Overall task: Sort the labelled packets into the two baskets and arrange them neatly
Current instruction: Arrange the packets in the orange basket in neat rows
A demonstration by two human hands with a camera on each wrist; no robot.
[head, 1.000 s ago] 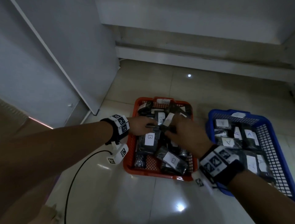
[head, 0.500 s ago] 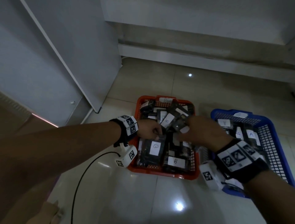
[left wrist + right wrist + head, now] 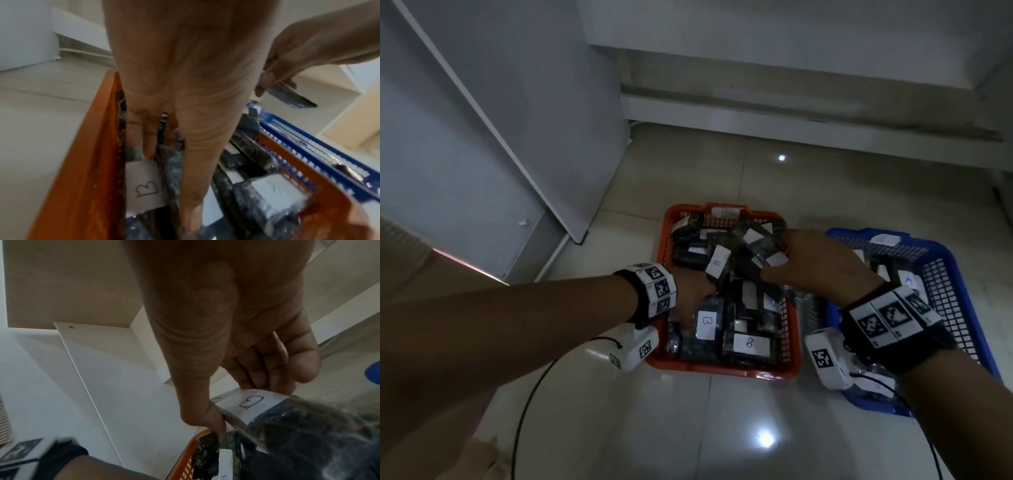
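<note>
An orange basket (image 3: 722, 369) on the floor holds several dark packets with white "B" labels. To its right a blue basket (image 3: 962, 274) holds packets labelled "A". My left hand (image 3: 693, 291) reaches down into the orange basket's left side. Its fingers (image 3: 147, 142) are straight and pushed in among the packets, just above a "B" packet (image 3: 146, 183). My right hand (image 3: 815, 263) hovers over the orange basket's far right corner. It pinches a dark "B" packet (image 3: 308, 426) between thumb and fingers and holds it clear of the pile (image 3: 765, 248).
A white cabinet panel (image 3: 500, 137) stands at the left and a wall ledge (image 3: 808, 116) runs along the back. A black cable (image 3: 527, 404) loops over the glossy floor tiles at lower left. The two baskets sit close together.
My right hand has lifted a packet out of the pile and carried it up and to the right. My left hand has stayed at the basket's left side, pushed in deeper.
</note>
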